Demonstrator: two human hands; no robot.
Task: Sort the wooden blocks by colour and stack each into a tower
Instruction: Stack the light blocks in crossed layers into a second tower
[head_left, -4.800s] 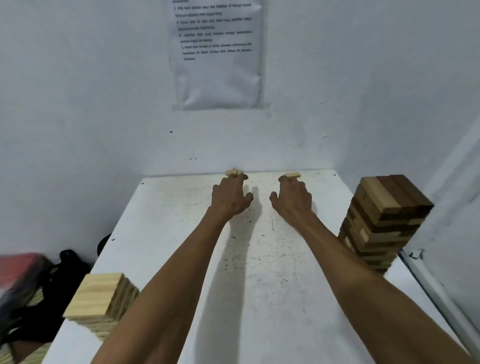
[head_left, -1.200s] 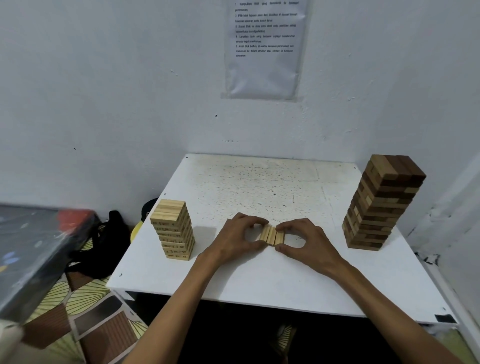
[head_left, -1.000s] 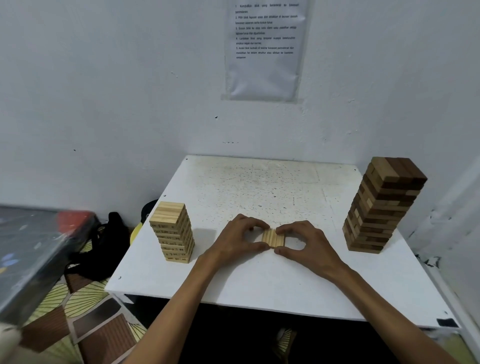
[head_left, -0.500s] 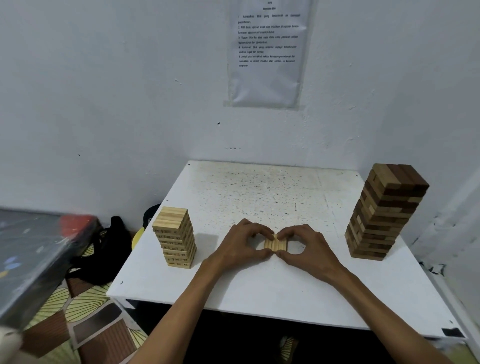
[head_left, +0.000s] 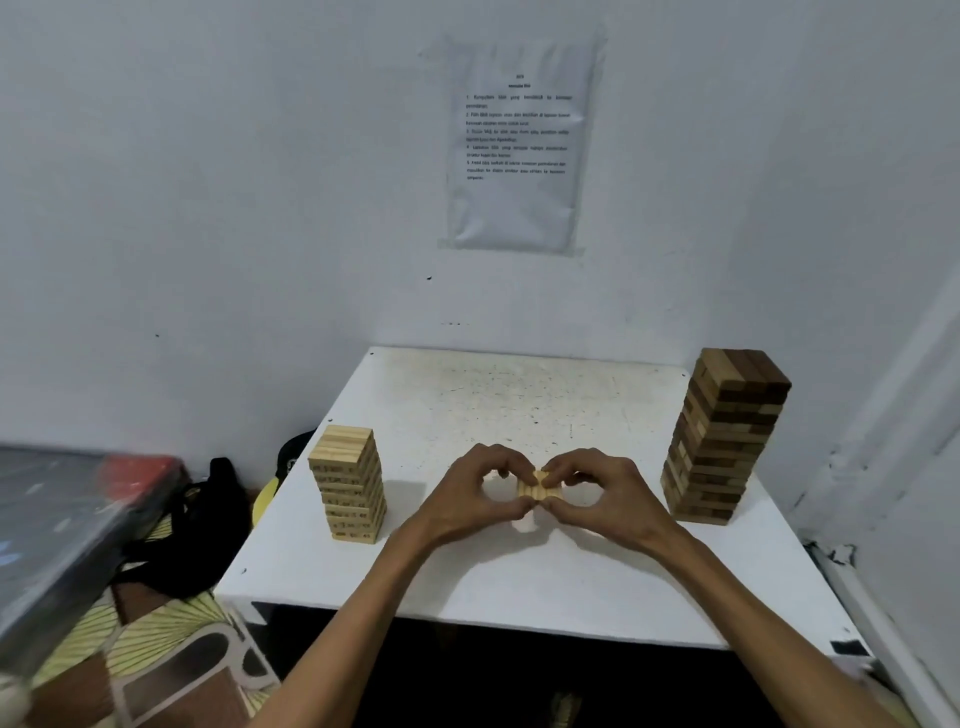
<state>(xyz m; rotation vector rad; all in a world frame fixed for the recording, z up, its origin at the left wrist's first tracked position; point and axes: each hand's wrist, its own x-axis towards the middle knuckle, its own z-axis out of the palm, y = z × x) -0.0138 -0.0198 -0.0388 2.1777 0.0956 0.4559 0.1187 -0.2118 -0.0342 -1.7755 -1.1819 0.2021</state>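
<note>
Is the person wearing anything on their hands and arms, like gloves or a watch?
No. The left hand and right hand are bare: no gloves, rings or watch show. The left forearm and right forearm are bare too, with no sleeves in view.

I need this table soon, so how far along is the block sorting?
Done: a short all-light tower on the table's left. In hand: left hand and right hand pinch a row of light blocks between them. Left: the tall tower at right mixes light and dark blocks, so most sorting likely remains.
</note>
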